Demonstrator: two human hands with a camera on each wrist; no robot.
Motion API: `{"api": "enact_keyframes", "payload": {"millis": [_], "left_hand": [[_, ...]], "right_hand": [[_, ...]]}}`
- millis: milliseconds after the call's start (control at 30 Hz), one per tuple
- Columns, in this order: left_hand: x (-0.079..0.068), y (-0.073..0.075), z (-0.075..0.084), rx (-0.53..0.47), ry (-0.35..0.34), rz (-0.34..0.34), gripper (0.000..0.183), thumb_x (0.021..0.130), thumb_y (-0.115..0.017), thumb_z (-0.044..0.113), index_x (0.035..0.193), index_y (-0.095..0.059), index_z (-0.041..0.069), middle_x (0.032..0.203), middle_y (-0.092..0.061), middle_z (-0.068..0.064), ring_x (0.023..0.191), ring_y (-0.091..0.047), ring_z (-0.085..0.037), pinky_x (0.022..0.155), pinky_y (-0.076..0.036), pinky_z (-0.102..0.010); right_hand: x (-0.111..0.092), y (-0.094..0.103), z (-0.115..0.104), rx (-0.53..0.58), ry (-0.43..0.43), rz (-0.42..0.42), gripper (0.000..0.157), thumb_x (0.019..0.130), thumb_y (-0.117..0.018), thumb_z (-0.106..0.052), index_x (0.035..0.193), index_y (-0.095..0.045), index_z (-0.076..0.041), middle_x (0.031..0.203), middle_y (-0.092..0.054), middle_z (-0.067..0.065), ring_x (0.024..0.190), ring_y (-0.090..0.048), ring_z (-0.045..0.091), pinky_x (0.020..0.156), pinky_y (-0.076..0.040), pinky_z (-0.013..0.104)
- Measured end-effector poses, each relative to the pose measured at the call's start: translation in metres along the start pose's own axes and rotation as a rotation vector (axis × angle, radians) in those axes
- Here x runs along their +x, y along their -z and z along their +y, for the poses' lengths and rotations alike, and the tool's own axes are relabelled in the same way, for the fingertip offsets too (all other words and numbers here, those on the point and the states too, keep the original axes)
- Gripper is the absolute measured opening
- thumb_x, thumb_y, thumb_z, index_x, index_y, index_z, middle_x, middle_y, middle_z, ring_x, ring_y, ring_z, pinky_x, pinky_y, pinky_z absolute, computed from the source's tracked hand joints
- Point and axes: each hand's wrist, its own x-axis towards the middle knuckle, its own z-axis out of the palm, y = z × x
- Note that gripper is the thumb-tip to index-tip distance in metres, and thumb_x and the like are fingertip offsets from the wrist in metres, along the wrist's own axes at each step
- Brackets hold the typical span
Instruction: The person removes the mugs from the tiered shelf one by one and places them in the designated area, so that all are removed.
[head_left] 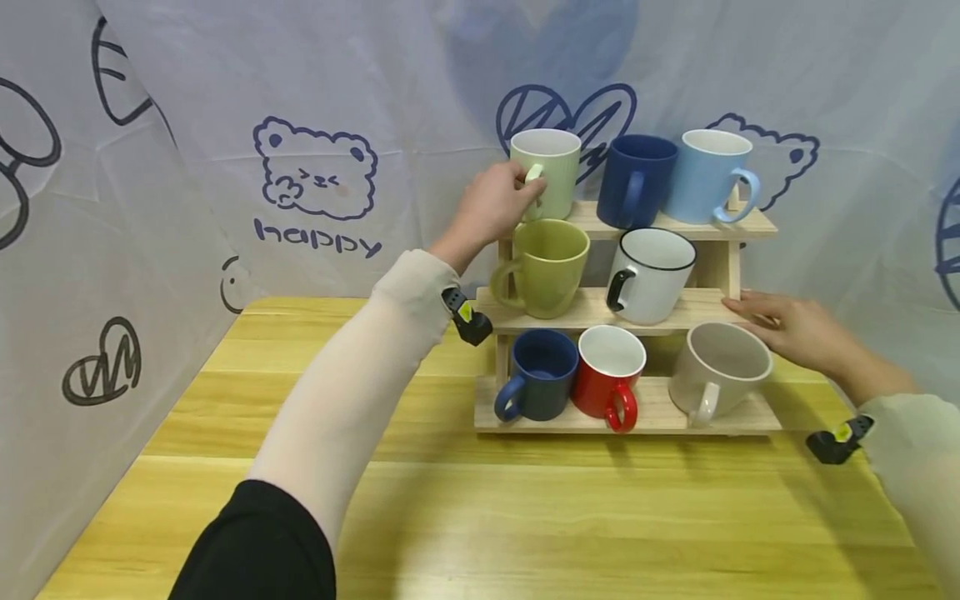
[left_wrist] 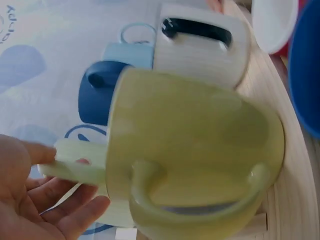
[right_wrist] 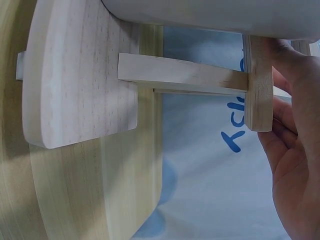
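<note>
On the top shelf's left end, my left hand [head_left: 498, 200] pinches the handle of a pale green ribbed mug [head_left: 558, 167]. The left wrist view shows that handle between the thumb and fingers [left_wrist: 75, 210], with an olive green mug [left_wrist: 195, 135] close in front hiding most of the pale mug. My right hand [head_left: 795, 329] holds the right end of the middle shelf of a three-step wooden rack [head_left: 720, 304]. In the right wrist view, its thumb and fingers lie on either side of the shelf board [right_wrist: 260, 85].
A dark blue mug [head_left: 637, 179] and a light blue mug [head_left: 708, 175] share the top step. The middle step bears a white black-rimmed mug [head_left: 660, 279]. Below are a navy mug [head_left: 543, 379], a red mug [head_left: 600, 383] and a beige mug [head_left: 708, 367]. A printed curtain [head_left: 420, 100] hangs behind.
</note>
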Motion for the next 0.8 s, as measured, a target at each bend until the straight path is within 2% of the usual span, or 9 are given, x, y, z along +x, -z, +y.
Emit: {"api": "enact_keyframes", "payload": {"millis": [100,167,300,567,700,800], "left_hand": [[0.000,0.000,0.000,-0.086,0.005,0.012,0.031,0.105,-0.048,0.032,0.108,-0.066,0.007,0.103,-0.069,-0.003,0.084,-0.057,-0.015,0.069,-0.045,-0.023],[0.000,0.001,-0.001,-0.133,0.006,0.046,0.029,0.104,-0.049,0.027,0.109,-0.066,0.004,0.103,-0.070,-0.005,0.084,-0.058,-0.015,0.069,-0.046,-0.022],[0.001,0.002,-0.008,-0.159,-0.002,0.129,0.025,0.103,-0.054,0.023,0.106,-0.071,0.005,0.098,-0.071,-0.006,0.077,-0.055,-0.013,0.064,-0.042,-0.020],[-0.003,0.010,-0.021,-0.303,0.003,0.158,0.022,0.102,-0.055,0.020,0.104,-0.071,0.004,0.092,-0.069,-0.010,0.060,-0.049,-0.008,0.052,-0.038,-0.019],[-0.005,0.016,-0.025,-0.368,0.003,0.176,0.023,0.102,-0.055,0.019,0.110,-0.070,0.003,0.094,-0.068,-0.011,0.066,-0.053,-0.010,0.058,-0.046,-0.020],[-0.005,0.021,-0.028,-0.436,0.014,0.185,0.024,0.102,-0.055,0.017,0.114,-0.068,0.001,0.097,-0.067,-0.012,0.076,-0.056,-0.013,0.068,-0.053,-0.022]], "right_hand": [[0.000,0.001,0.000,-0.002,-0.008,-0.005,0.044,0.096,-0.064,-0.025,0.135,-0.058,-0.005,0.139,-0.047,0.029,0.122,-0.043,0.056,0.096,-0.034,0.071],[0.000,0.001,0.000,-0.001,-0.010,-0.008,0.044,0.096,-0.064,-0.025,0.135,-0.058,-0.005,0.139,-0.047,0.029,0.122,-0.043,0.056,0.096,-0.033,0.071],[0.000,0.001,0.000,0.003,-0.009,-0.007,0.045,0.096,-0.064,-0.025,0.136,-0.057,-0.006,0.140,-0.046,0.029,0.122,-0.043,0.056,0.096,-0.033,0.071],[0.000,0.001,0.000,0.013,-0.024,-0.013,0.045,0.096,-0.064,-0.026,0.136,-0.057,-0.006,0.140,-0.046,0.028,0.122,-0.044,0.055,0.096,-0.034,0.071],[0.000,0.002,-0.001,0.014,-0.017,-0.008,0.044,0.096,-0.065,-0.025,0.135,-0.058,-0.006,0.140,-0.047,0.028,0.121,-0.045,0.055,0.095,-0.035,0.070],[0.000,0.003,-0.001,0.011,-0.012,-0.007,0.044,0.096,-0.065,-0.024,0.135,-0.058,-0.006,0.139,-0.047,0.028,0.121,-0.045,0.055,0.095,-0.035,0.070]]}}
